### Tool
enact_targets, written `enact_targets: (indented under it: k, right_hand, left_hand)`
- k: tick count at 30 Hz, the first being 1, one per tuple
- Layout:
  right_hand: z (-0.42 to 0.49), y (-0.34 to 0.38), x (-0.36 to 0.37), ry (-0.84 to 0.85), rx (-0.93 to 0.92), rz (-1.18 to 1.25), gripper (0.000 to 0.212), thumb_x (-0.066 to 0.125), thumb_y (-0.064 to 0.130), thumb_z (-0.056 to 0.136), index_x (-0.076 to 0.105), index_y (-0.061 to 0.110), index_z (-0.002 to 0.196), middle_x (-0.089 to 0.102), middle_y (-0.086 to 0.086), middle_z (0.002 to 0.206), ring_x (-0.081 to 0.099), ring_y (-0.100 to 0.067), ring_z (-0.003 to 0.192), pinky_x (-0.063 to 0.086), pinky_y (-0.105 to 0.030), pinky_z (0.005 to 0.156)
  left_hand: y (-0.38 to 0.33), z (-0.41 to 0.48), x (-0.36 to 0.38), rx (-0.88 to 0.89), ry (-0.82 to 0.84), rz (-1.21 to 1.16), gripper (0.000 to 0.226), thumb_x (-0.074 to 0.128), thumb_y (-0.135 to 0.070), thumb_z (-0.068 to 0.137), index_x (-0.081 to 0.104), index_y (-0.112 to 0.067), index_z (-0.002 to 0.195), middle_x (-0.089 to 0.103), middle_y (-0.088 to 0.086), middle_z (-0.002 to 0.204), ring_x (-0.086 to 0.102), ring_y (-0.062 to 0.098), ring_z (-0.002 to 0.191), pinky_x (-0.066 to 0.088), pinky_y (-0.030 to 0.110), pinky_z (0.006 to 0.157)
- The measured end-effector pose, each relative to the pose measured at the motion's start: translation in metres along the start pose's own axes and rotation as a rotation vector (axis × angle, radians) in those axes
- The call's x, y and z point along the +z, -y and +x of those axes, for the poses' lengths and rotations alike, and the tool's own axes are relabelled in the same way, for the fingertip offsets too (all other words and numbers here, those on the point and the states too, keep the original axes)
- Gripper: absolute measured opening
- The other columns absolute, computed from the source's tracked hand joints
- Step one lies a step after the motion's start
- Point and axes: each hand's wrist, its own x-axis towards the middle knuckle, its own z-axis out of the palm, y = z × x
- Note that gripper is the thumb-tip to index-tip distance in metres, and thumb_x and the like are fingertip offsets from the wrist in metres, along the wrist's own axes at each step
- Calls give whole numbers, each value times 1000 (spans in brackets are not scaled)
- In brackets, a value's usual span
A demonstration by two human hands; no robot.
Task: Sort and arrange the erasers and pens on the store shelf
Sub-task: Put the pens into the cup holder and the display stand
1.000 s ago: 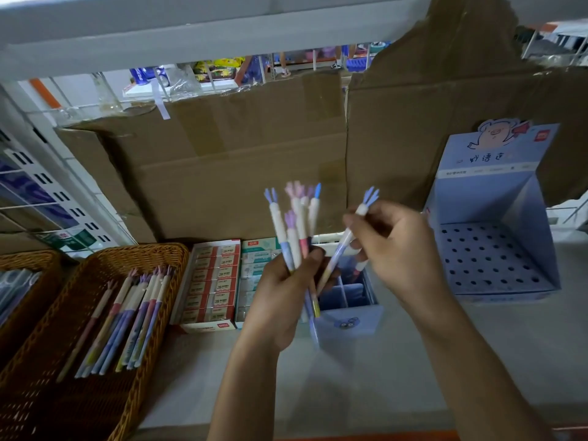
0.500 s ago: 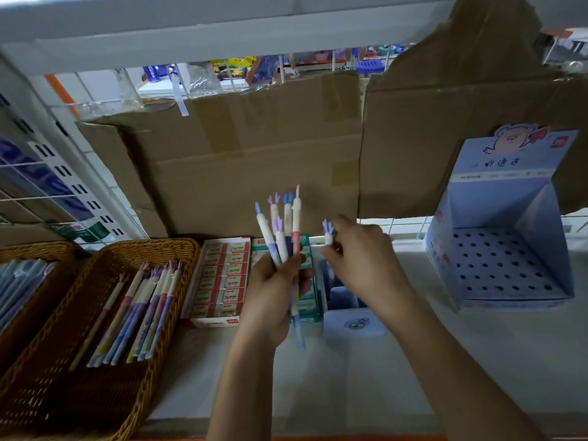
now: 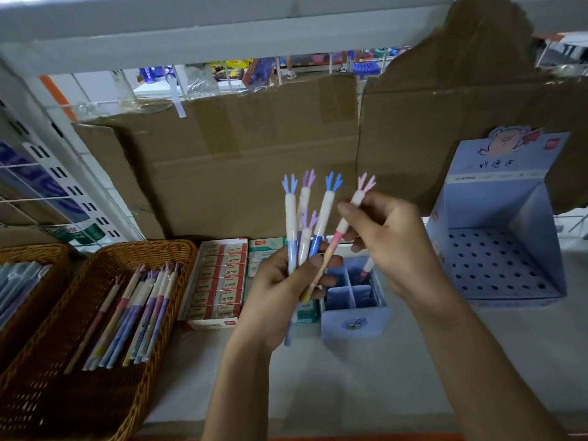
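Observation:
My left hand grips a bunch of pens upright, their white caps ending in blue and purple prongs. My right hand pinches one pink pen with a pink pronged cap, slanted, its lower end against the bunch. Both hands hover over a small blue divided pen box that holds one more pink pen. Red-and-white eraser boxes lie in a tray left of it, with green-and-white eraser packs beside them.
A wicker basket at the left holds several similar pens; a second basket sits at the far left. A blue display stand with a perforated floor is at the right. Cardboard sheets line the shelf's back.
My right hand dipped to the blue box and has come back up holding a pink pen, now set against the bunch in my left hand. The view shifted slightly.

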Motion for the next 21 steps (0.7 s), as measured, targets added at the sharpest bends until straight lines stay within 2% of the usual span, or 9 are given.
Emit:
enact_targets:
  k: [2,4,8,11,12,14,16,19,21]
  right_hand:
    - [0,2,-10,-85,7,77,14,58,15,91,64,19,79,65,9,59,59,-1,54,48,-19,51]
    - [0,3,-27,-214,-25,121,15,56,17,92,62,22,80,65,9,61,59,0,55,49,-18,51]
    - [3,-8,-54,-403,-150,-37,19,56,17,94,59,24,76,63,9,63,60,-1,54,50,-21,52]
    - [4,-30,-48,-304,-138,-244,11,61,15,90,55,21,84,66,3,72,62,-5,58,55,-33,60]
    - [3,-37,-44,-270,-155,-326,11,64,14,87,55,18,91,68,1,77,61,-3,60,54,-28,63]
    - [-3,-48,-35,-254,-236,-489,25,71,11,81,57,12,102,64,0,85,56,3,56,40,-10,57]
    - [-8,-52,-29,-255,-292,-584,31,76,10,76,60,10,102,57,-4,97,49,1,53,33,-8,56]
    - [-11,-55,-28,-197,-215,-589,43,78,13,74,58,13,111,49,-2,108,50,-11,69,33,2,61]
    - [-11,-58,-30,-160,-170,-572,48,79,14,73,57,17,115,50,-1,111,53,-15,78,35,0,62]
  left_hand:
    - [0,2,5,12,-13,-33,18,50,-8,94,67,-11,99,73,4,87,69,13,79,54,23,69]
    - [2,5,8,1,-109,-11,18,51,-9,95,68,-14,95,70,0,76,65,8,70,52,18,64]
    - [8,10,10,-37,-224,95,17,52,-17,96,63,-18,84,54,0,60,45,11,53,38,23,52]
    - [8,10,15,-40,-157,114,16,49,-22,97,55,-13,85,51,-1,61,36,10,48,30,23,48]
    - [6,10,17,-45,-126,106,17,47,-23,98,52,-12,86,52,-1,62,35,10,47,29,23,48]
    - [5,8,21,-56,-84,74,17,43,-22,100,52,-10,93,56,0,65,36,10,47,30,23,49]
    - [4,7,21,-57,-67,79,22,41,-23,101,57,-8,99,62,0,68,42,11,50,34,24,51]
    - [3,6,20,-70,-57,92,24,43,-26,99,64,-13,100,69,1,74,53,14,60,43,25,57]
    - [4,5,19,-71,-66,100,23,48,-27,97,69,-18,93,69,-1,73,56,14,64,47,28,63]
